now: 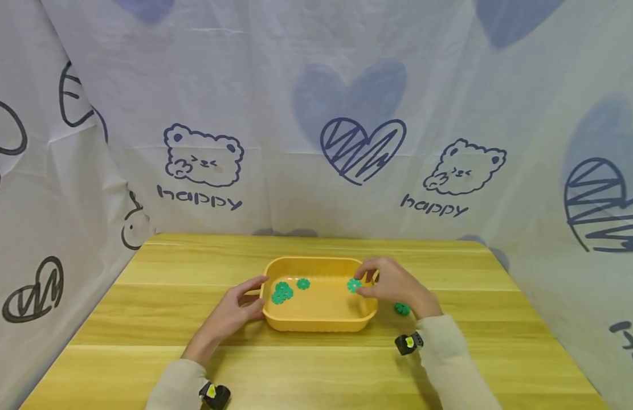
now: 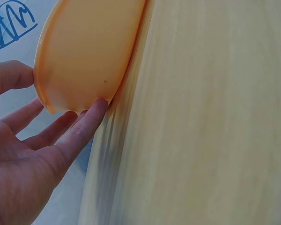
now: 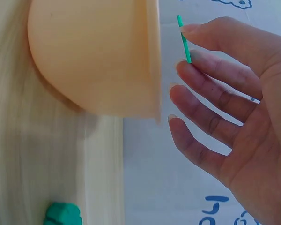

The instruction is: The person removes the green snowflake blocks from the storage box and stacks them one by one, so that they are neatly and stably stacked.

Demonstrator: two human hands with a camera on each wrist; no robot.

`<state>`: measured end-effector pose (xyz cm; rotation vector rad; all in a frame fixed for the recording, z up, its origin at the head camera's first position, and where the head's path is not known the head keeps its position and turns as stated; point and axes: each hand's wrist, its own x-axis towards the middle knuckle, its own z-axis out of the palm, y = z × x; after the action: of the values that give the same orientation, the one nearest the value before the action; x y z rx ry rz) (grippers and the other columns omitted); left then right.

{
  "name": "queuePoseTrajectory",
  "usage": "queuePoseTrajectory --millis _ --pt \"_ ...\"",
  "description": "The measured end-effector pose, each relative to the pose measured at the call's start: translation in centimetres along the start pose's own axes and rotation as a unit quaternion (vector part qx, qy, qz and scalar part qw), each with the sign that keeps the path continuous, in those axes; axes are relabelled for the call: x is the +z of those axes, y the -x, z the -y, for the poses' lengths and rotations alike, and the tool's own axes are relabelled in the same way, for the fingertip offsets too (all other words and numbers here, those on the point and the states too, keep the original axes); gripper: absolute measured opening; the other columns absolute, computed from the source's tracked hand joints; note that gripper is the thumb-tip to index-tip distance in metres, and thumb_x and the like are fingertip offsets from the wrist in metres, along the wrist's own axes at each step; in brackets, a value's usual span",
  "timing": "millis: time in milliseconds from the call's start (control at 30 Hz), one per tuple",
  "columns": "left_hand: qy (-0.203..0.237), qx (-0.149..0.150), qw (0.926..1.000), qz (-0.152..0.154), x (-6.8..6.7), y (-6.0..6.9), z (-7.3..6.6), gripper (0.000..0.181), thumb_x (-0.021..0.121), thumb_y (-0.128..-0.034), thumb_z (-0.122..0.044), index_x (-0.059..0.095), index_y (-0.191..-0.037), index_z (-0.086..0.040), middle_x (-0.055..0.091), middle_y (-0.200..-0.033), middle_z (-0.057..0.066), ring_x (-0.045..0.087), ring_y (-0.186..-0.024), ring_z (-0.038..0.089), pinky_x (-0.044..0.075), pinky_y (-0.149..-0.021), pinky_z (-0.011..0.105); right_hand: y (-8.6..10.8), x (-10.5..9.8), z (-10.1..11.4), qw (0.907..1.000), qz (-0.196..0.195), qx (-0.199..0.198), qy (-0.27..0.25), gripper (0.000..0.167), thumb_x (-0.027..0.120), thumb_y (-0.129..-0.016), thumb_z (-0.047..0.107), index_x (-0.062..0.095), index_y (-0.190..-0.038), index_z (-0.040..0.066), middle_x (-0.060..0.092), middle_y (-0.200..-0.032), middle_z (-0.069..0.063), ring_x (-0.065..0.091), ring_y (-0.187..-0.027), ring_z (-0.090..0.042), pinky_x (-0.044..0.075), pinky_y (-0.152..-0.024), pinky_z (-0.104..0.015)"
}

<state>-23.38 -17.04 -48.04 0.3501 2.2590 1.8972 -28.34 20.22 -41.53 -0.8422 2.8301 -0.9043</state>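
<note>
The hands (image 1: 233,313) are bare, the long sleeves (image 1: 454,359) cream, small black devices (image 1: 401,345) bearing yellow marks.

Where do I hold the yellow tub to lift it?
Hold the tub by its two short ends, one hand coming from each side: it's long and its walls stand up, so it should stay level. The left hand touches one end.

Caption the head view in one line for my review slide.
Left grip holding one end of a yellow tray, right grip pinching a green disc above it, more green discs inside.
</note>
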Motion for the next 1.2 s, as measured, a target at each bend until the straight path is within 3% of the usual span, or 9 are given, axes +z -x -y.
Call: queuePoseTrajectory --millis 300,500,733,1200 --pt "-0.002 0.004 1.0 0.002 0.0 0.0 0.1 0.057 0.055 -0.1026 -0.001 0.039 -0.157 -0.001 0.034 -0.16 0.03 0.045 -0.141 0.051 0.064 -0.093 0.031 1.5 -1.1 -1.6 0.9996 -0.028 -0.001 -0.008 0.017 0.083 -0.086 0.023 0.078 -0.099 0.014 0.074 -0.098 0.001 0.063 -0.091 -0.02 0.062 -0.082 -0.043" --pt "0.0 0.006 1.0 0.003 0.0 0.0 0.1 0.057 0.055 -0.1027 0.0 0.039 -0.157 -0.001 0.034 -0.16 0.031 0.046 -0.14 0.051 0.064 -0.093 0.031 2.9 -1.8 -3.4 0.999 -0.043 0.001 -0.015 0.016 0.084 -0.083 0.018 0.077 -0.096 0.012 0.075 -0.098 -0.003 0.066 -0.091 -0.027 0.062 -0.078 -0.035" --pt "0.001 0.003 1.0 0.004 0.0 0.0 0.0 0.057 0.055 -0.1029 -0.001 0.039 -0.157 -0.002 0.034 -0.16 0.03 0.046 -0.141 0.05 0.064 -0.093 0.031 4.3 -2.4 -5.2 0.9989 -0.039 0.026 -0.009 0.019 0.083 -0.081 0.018 0.077 -0.097 0.01 0.076 -0.098 -0.003 0.068 -0.09 -0.022 0.061 -0.076 -0.025" --pt "0.002 0.007 0.9999 0.008 0.0 0.0 0.1 0.056 0.055 -0.1033 -0.001 0.038 -0.157 -0.002 0.033 -0.161 0.03 0.044 -0.142 0.051 0.063 -0.094 0.032 5.6 -2.2 -8.1 0.998 -0.027 0.053 -0.023 0.021 0.084 -0.083 0.016 0.076 -0.099 0.004 0.076 -0.097 -0.009 0.069 -0.085 -0.018 0.063 -0.073 -0.025"
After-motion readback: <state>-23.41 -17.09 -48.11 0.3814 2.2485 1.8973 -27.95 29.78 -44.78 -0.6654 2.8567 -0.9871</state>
